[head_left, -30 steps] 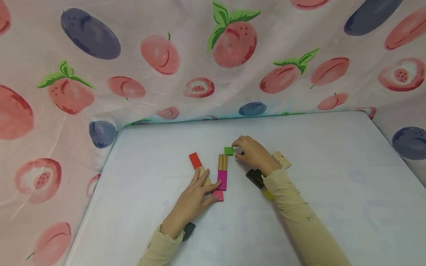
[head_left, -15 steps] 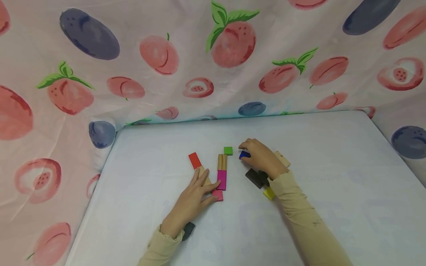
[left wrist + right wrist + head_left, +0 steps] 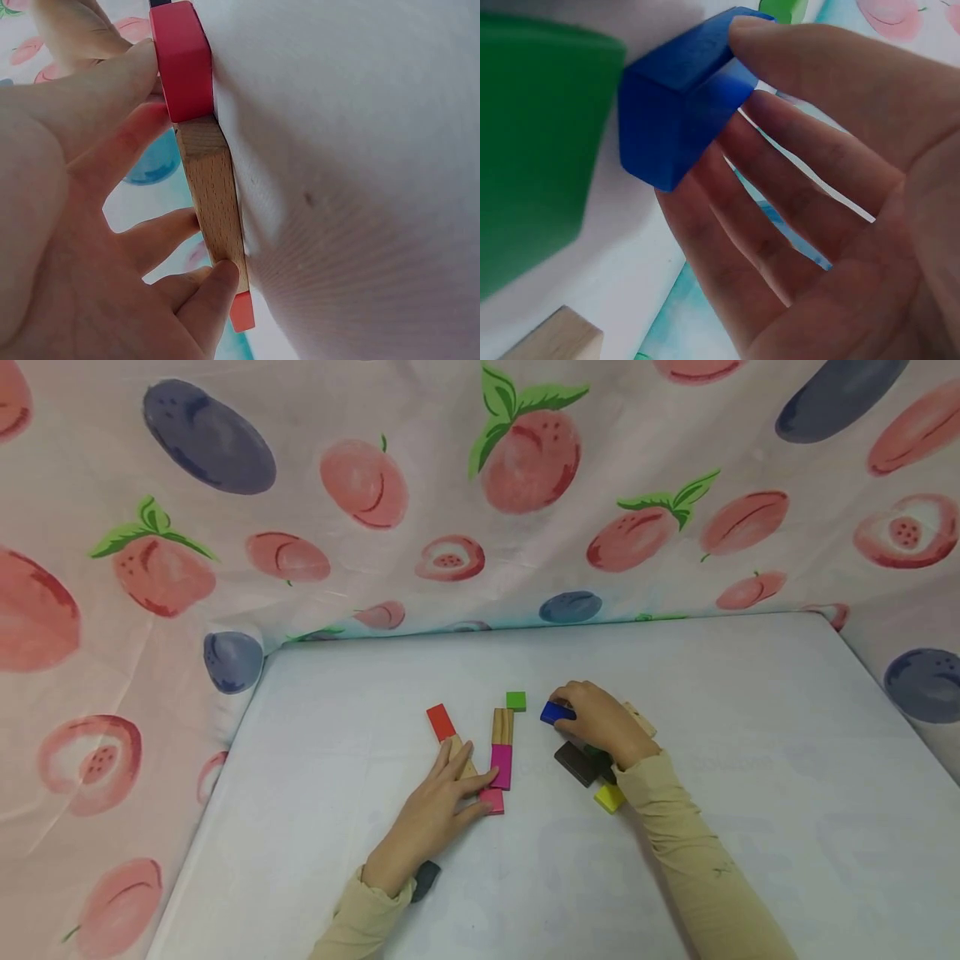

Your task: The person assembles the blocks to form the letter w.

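My right hand (image 3: 600, 720) pinches a blue wooden block (image 3: 556, 713) between thumb and fingers; in the right wrist view the block (image 3: 682, 94) sits against the fingertips. With fingers spread, my left hand (image 3: 422, 827) rests along a slanted row of blocks. Its thumb touches a pinkish-red block (image 3: 184, 64), and other fingers touch a plain wooden block (image 3: 214, 199). A red block (image 3: 441, 721) ends that row. Beside it stands an upright row: a magenta block (image 3: 501, 767), a brown-striped wooden block (image 3: 502, 726), and a small green block (image 3: 516, 701) at the top right corner.
Under and beside the right wrist lie a dark block (image 3: 577, 764), a yellow block (image 3: 610, 797), a pale wooden block (image 3: 640, 718) and a green block (image 3: 540, 142). The white table (image 3: 337, 693) meets a fruit-print cloth (image 3: 450, 485) at its back edge.
My right hand has drawn back from the small green block, moving right and slightly nearer, and its thumb and fingers have closed on the blue block. My left hand stays put.
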### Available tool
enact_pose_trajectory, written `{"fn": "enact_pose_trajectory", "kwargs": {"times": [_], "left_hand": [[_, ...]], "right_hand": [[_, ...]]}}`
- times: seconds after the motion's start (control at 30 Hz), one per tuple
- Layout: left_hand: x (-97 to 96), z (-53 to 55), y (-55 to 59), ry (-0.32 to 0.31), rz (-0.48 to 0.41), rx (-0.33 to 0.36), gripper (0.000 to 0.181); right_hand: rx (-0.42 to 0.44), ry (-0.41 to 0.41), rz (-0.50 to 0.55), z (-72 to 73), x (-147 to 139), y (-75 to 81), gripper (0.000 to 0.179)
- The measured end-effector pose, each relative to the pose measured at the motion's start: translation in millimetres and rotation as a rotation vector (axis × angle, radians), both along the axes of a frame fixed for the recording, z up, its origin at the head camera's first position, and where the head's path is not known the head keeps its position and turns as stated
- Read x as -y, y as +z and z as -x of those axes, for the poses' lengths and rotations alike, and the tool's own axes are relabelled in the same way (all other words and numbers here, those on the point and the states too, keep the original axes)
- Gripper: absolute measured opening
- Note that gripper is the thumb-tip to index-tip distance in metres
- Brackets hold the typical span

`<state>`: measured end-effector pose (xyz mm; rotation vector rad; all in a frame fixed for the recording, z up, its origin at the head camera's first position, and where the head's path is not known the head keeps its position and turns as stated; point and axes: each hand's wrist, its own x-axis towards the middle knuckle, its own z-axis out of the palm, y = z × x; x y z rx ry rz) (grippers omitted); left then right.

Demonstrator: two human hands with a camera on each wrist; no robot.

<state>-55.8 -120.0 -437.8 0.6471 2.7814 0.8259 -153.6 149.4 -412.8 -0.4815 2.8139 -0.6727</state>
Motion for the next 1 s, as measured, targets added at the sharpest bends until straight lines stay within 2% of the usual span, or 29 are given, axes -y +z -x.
{"fn": "enact_pose_trajectory", "kwargs": {"times": [0.63, 1.0], "left_hand": [[-0.9, -0.5, -0.2, 0.0, -0.001, -0.006, 0.048], [-0.2, -0.9, -0.1, -0.002, -0.004, -0.005, 0.047]], "right_hand": [[0.082, -0.055, 0.051, -2.3, 2.3, -1.0, 0.041], [0.086, -0.014, 0.085, 0.4, 2.2, -3.4, 0.038]]}}
